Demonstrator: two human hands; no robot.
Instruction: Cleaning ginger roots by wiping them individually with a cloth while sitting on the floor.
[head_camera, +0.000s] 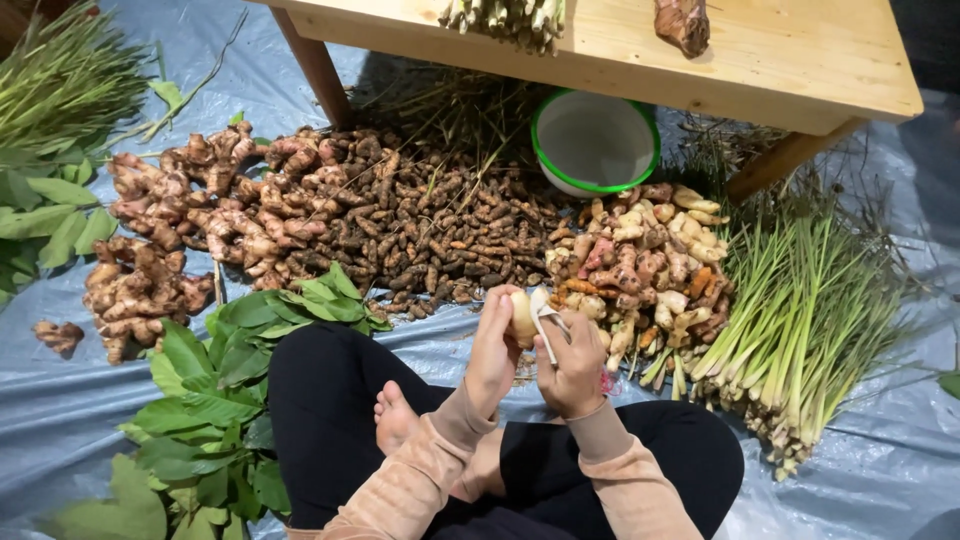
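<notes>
Hands raised over crossed legs. Left hand (492, 345) closed round a pale, peeled root piece (521, 315), held upright at the fingertips. Right hand (574, 365) fisted on a small white-handled peeler (545, 322), its head touching the root piece. Just beyond: heap of pale and pinkish roots (645, 265), lemongrass stalks (800, 320) to its right, small dark rhizomes (440, 225) centre, ginger (175, 240) left. White bowl with green rim (595, 140) sits under the wooden table (800, 60). Green leaves (215, 400) beside the left knee, all on grey plastic sheeting (60, 410).
</notes>
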